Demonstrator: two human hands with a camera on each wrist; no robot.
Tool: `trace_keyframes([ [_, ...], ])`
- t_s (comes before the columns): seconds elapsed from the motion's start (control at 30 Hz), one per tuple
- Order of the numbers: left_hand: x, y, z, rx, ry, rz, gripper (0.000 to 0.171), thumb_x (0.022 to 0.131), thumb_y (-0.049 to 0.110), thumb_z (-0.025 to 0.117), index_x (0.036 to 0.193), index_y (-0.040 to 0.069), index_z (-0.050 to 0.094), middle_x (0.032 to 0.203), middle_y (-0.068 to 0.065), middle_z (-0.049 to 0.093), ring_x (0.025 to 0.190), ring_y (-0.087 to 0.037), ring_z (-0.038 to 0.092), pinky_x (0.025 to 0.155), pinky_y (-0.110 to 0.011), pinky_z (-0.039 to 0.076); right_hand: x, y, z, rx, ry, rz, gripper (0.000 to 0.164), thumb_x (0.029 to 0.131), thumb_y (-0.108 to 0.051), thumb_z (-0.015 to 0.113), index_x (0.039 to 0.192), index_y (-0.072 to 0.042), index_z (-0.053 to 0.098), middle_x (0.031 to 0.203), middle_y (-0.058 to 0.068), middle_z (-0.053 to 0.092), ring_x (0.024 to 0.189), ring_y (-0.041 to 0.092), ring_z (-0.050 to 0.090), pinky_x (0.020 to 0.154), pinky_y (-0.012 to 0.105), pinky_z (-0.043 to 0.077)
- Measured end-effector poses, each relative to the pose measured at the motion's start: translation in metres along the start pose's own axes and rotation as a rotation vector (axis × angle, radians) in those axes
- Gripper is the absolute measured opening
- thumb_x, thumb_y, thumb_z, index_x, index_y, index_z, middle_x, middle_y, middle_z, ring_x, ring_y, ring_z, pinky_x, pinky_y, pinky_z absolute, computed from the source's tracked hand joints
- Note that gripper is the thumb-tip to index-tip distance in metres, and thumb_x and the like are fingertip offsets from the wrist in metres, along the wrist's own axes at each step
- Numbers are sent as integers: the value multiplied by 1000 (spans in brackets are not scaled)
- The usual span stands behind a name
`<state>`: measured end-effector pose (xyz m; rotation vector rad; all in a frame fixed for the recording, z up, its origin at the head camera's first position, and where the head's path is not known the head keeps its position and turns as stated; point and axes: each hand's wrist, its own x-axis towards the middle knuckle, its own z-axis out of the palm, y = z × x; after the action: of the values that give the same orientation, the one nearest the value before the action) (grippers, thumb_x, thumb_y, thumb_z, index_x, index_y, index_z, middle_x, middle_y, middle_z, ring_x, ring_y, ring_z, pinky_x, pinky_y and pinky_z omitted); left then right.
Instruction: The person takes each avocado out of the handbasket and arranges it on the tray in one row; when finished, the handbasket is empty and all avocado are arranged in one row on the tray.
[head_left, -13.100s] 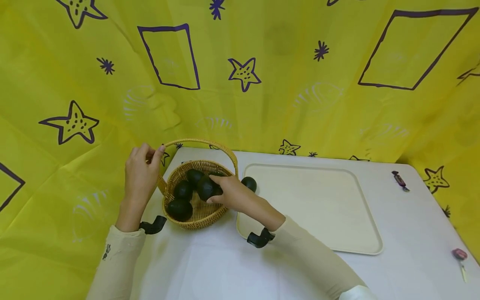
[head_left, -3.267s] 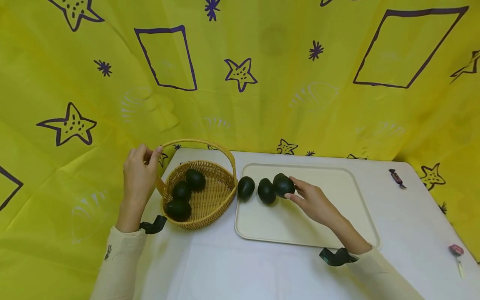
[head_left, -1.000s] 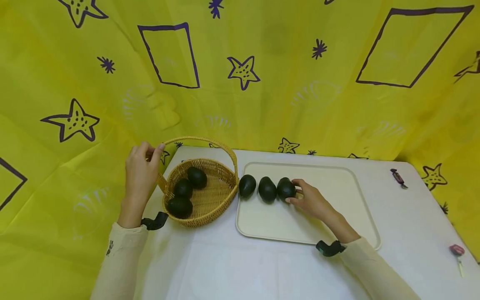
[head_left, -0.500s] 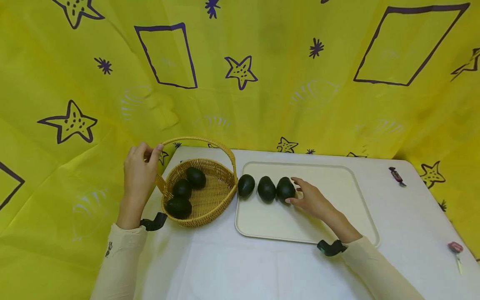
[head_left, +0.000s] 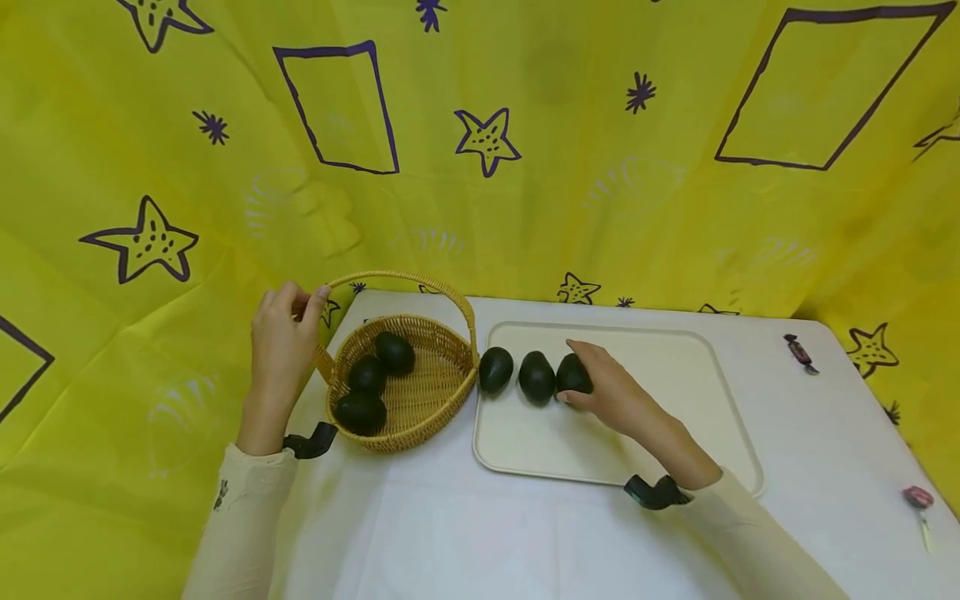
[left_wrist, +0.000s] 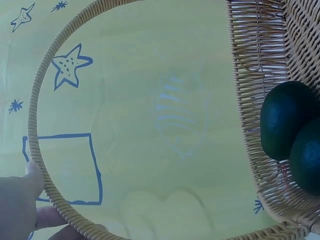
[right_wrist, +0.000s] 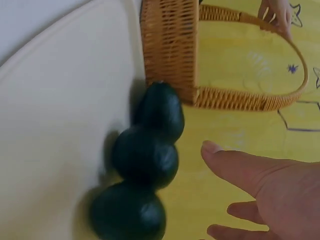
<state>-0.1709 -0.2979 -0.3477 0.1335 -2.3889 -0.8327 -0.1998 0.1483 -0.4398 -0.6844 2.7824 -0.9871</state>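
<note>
My left hand pinches the wicker basket's arched handle at its left side. Inside the basket lie three dark green avocados, grouped toward the left. Three more avocados stand in a row on the cream tray: one by the basket's right side, one in the middle, and a right-hand avocado. My right hand hovers over that last one, partly covering it in the head view. In the right wrist view its thumb and fingers are extended, apart from the avocados, holding nothing.
Right of the tray lie a wrapped candy and, nearer the front, a lollipop. A yellow patterned cloth hangs behind and around the white table. The basket stands right at the tray's left edge.
Earlier my right hand took avocados from the basket to the tray. It lowered the third beside the others, let go, and has since shifted slightly left over it. My left hand stayed put.
</note>
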Motion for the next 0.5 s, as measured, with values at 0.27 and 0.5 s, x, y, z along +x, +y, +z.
trace_keyframes([
  [0.27,2,-2,-2,6,-5,19,50,109,46,56,99,-3,63,97,-22,59,95,-39,55,84,-47,41,24,-50,16,17,-78,-160,71,99,-24,76,158,-1,44,159,20,49,149,41,45,119,57,38],
  [0.5,3,-5,-2,11,-9,23,50,109,47,55,97,-1,61,97,-21,58,92,-37,55,82,-45,41,54,-89,44,31,-190,-293,67,102,-29,73,158,-4,46,159,13,51,149,33,47,119,50,41],
])
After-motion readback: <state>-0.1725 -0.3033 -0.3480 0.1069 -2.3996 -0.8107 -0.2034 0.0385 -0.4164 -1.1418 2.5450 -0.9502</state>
